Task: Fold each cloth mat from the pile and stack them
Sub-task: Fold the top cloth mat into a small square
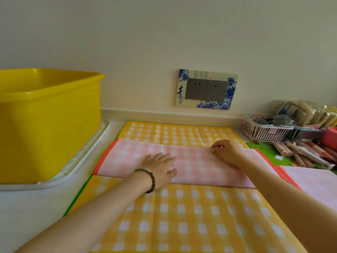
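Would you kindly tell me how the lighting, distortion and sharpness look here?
Head view: soft, even light, with faint shadows under the left hand and right hand; wide-angle distortion bows the yellow tub; the pink mat and the basket look slightly soft.

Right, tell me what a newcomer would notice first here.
The big yellow plastic tub fills the left side. In the middle, a pink checked cloth mat, folded into a strip, lies across a yellow checked cloth mat. The left hand presses flat on the strip, the right hand pinches its far edge.

Only legible text: "青" large, "花" smaller below, on socket surround (204, 105). Fine print at its top unreadable.
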Demonstrator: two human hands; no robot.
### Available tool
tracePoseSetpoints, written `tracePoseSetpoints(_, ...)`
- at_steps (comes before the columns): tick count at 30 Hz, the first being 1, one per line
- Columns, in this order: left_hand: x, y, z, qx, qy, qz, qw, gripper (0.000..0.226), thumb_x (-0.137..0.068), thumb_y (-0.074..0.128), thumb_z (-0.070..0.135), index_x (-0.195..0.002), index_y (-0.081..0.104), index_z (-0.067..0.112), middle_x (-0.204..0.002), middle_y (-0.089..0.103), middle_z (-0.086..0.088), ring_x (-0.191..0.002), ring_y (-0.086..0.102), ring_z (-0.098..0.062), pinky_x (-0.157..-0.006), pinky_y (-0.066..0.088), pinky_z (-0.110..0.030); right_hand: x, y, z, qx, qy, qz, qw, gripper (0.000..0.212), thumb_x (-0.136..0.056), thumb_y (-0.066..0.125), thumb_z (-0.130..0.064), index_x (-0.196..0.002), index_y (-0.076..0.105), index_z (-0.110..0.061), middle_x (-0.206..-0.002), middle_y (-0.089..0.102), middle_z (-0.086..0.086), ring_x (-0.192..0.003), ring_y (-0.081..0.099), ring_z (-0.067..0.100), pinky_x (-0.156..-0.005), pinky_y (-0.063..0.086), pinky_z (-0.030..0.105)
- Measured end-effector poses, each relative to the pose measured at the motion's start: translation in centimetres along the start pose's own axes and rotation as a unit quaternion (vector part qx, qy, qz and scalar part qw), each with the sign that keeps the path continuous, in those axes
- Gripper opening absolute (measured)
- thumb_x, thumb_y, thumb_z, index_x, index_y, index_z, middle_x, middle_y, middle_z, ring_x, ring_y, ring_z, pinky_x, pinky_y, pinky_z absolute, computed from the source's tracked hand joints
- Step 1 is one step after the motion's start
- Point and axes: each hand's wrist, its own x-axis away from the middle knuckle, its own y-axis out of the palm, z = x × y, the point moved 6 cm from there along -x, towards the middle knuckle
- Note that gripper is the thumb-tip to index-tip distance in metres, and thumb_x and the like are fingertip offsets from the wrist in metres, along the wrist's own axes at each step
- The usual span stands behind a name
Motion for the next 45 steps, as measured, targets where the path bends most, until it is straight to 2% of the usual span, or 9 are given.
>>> tracePoseSetpoints(4, -0.3, 0.4, -0.2, -0.002, -0.007, 0.01, 1.0, 0.056, -0.098, 0.017, 0.049, -0.15, 0.005, 0.033, -0.158, -0.003, 0.008, -0.146, -0.003, -0.015, -0.117, 0.001, -0.046, 0.5, 0.2, -0.1, 0.02, 0.001, 0.026, 0.999, 0.015, -0.086, 0.06, -0.024, -0.096, 0.071, -0.024, -0.111, 0.063, 0.003, -0.104, 0.057, 0.024, -0.085, 0.043, 0.031)
tracePoseSetpoints(9, -0.5, 0.7, -0.3, 0.006, -0.01, 0.016, 1.0, 0.055, -0.098, 0.015, 0.049, -0.15, 0.003, 0.034, -0.158, -0.006, 0.009, -0.146, -0.005, -0.015, -0.117, -0.002, -0.046, 3.0, 0.0, -2.7, 0.01, -0.047, 0.066, 0.997, 0.026, -0.091, 0.055, -0.021, -0.115, 0.066, -0.019, -0.126, 0.058, 0.007, -0.115, 0.054, 0.027, -0.091, 0.039, 0.03)
tracePoseSetpoints(13, -0.6, 1.0, -0.4, 0.014, -0.015, 0.011, 1.0, 0.056, -0.098, 0.016, 0.05, -0.15, 0.002, 0.034, -0.158, -0.006, 0.008, -0.146, -0.008, -0.015, -0.117, -0.004, -0.046, 5.9, 2.9, -7.5, -0.037, -0.075, -0.001, 0.996, 0.029, -0.096, 0.043, -0.022, -0.108, 0.067, -0.01, -0.12, 0.063, 0.008, -0.112, 0.056, 0.028, -0.087, 0.042, 0.033)
tracePoseSetpoints(15, -0.7, 1.1, -0.4, 0.02, -0.018, 0.009, 1.0, 0.056, -0.098, 0.016, 0.051, -0.15, 0.002, 0.034, -0.158, -0.007, 0.007, -0.145, -0.009, -0.015, -0.117, -0.004, -0.046, 7.2, 4.9, -9.3, 0.005, -0.094, -0.036, 0.995, 0.035, -0.099, 0.035, -0.023, -0.117, 0.061, -0.01, -0.129, 0.057, 0.008, -0.121, 0.05, 0.026, -0.097, 0.038, 0.035)
tracePoseSetpoints(17, -0.8, 1.1, -0.4, 0.021, -0.019, 0.009, 1.0, 0.056, -0.098, 0.015, 0.05, -0.15, 0.002, 0.034, -0.158, -0.007, 0.007, -0.145, -0.009, -0.015, -0.117, -0.004, -0.047, 8.1, 6.0, -10.1, 0.059, -0.105, -0.041, 0.992, 0.039, -0.101, 0.028, -0.024, -0.133, 0.047, -0.014, -0.145, 0.042, 0.004, -0.134, 0.035, 0.022, -0.109, 0.025, 0.035)
tracePoseSetpoints(20, -0.8, 1.1, -0.3, 0.014, -0.018, 0.013, 1.0, 0.055, -0.099, 0.015, 0.048, -0.15, 0.001, 0.033, -0.158, -0.008, 0.008, -0.145, -0.008, -0.015, -0.117, -0.003, -0.047, 9.0, 6.4, -10.2, 0.097, -0.103, -0.038, 0.989, 0.043, -0.102, 0.021, -0.028, -0.143, 0.033, -0.02, -0.153, 0.027, -0.001, -0.141, 0.021, 0.019, -0.112, 0.014, 0.037)
tracePoseSetpoints(25, -0.4, 1.0, -0.3, 0.014, -0.016, 0.018, 1.0, 0.059, -0.096, 0.016, 0.054, -0.15, 0.001, 0.033, -0.158, -0.009, 0.008, -0.145, -0.009, -0.015, -0.117, -0.003, -0.047, 8.9, 6.6, -8.5, 0.121, -0.071, -0.078, 0.987, 0.05, -0.099, 0.018, -0.046, -0.148, 0.019, -0.033, -0.158, 0.011, -0.006, -0.146, 0.007, 0.02, -0.117, 0.003, 0.045)
tracePoseSetpoints(31, -0.6, 1.3, -0.6, 0.015, -0.029, 0.015, 0.999, 0.083, -0.081, 0.018, 0.078, -0.149, 0.001, 0.035, -0.157, -0.009, 0.011, -0.145, -0.009, -0.014, -0.116, -0.003, -0.048, 8.7, 5.0, -5.7, 0.139, -0.047, -0.061, 0.987, 0.055, -0.096, 0.021, -0.056, -0.147, 0.019, -0.036, -0.158, 0.01, -0.008, -0.146, 0.007, 0.019, -0.116, 0.005, 0.045)
tracePoseSetpoints(45, -0.6, 1.4, -0.6, 0.022, -0.019, 0.009, 1.0, 0.085, -0.079, 0.015, 0.081, -0.149, -0.002, 0.035, -0.157, -0.012, 0.011, -0.145, -0.011, -0.014, -0.116, -0.004, -0.049, 9.8, -1.3, 4.8, 0.199, 0.055, -0.086, 0.975, 0.06, -0.096, 0.014, -0.059, -0.15, 0.006, -0.035, -0.159, -0.001, -0.007, -0.147, -0.001, 0.017, -0.119, -0.001, 0.038)
